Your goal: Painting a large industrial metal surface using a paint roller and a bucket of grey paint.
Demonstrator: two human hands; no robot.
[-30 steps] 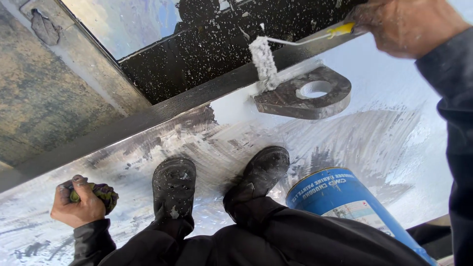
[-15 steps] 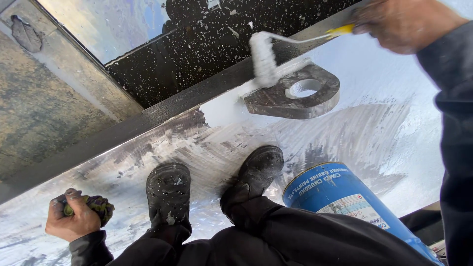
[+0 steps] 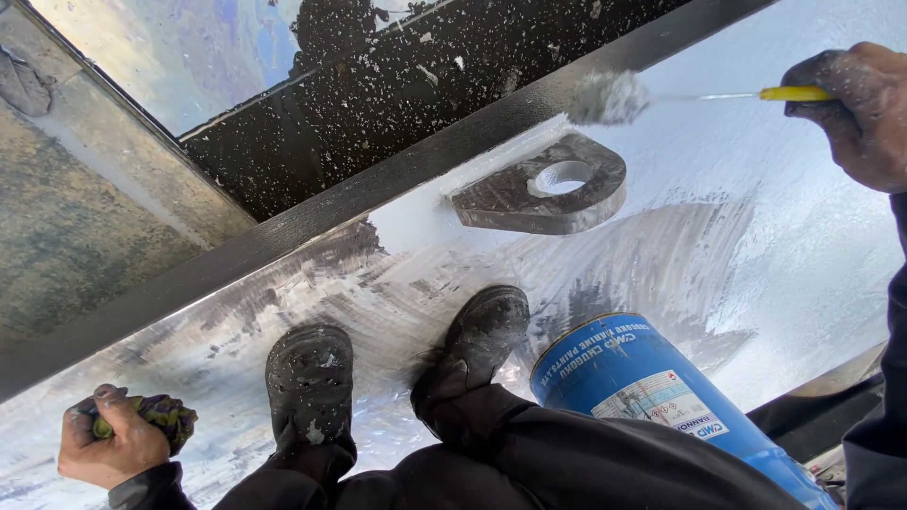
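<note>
roller swung right since the earlier frame, off the lug and up along the dark beam.
right hand (image 3: 855, 113) is closed around the yellow handle of the small paint roller (image 3: 607, 97); left hand (image 3: 111, 444) is fisted on a crumpled rag (image 3: 165, 414) by the boots (image 3: 312, 382). metal lug (image 3: 543, 184) lies just below the roller, blue paint can (image 3: 652, 397) near the knees.

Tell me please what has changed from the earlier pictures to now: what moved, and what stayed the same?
The right hand drew the small paint roller to the right along the dark beam, from above the left end of the metal lug to beyond its right end. Nothing was picked up or released. The left hand still clutches the crumpled rag; the shoes and the blue paint can stayed in place.
</note>
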